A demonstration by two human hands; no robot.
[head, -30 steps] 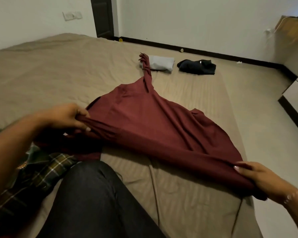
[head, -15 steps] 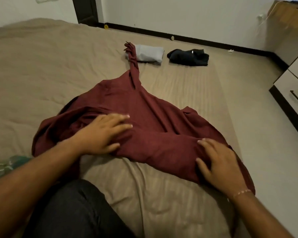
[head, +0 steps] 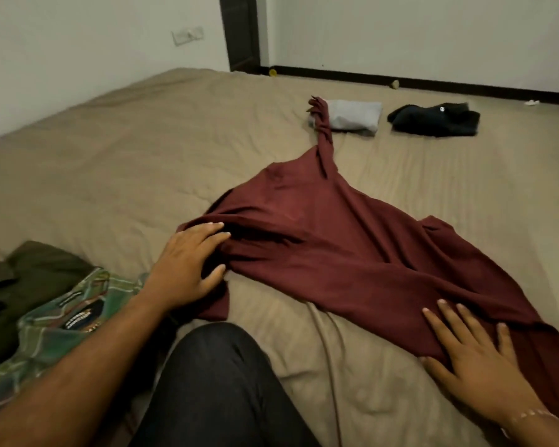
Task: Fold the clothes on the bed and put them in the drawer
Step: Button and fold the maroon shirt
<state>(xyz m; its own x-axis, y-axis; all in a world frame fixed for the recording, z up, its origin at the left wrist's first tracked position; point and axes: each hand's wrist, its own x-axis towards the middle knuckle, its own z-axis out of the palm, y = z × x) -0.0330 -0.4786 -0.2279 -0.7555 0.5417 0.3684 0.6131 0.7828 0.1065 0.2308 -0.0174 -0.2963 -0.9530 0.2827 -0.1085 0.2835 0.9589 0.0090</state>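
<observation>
A maroon garment lies spread on the tan bed, one twisted sleeve stretching away toward a folded grey garment. My left hand rests flat on the garment's left edge with fingers apart. My right hand presses flat on its near right hem, fingers spread. Neither hand grips the cloth. A folded black garment sits right of the grey one. The drawer is out of view.
A green plaid shirt and a dark olive garment lie at my left. My dark-trousered knee is at the bottom centre. A dark door frame and white walls stand beyond the bed.
One second ago both hands held the maroon garment's hem lifted and stretched. They laid it down and now rest flat on it, further apart than half a second ago. My view shifted right.
</observation>
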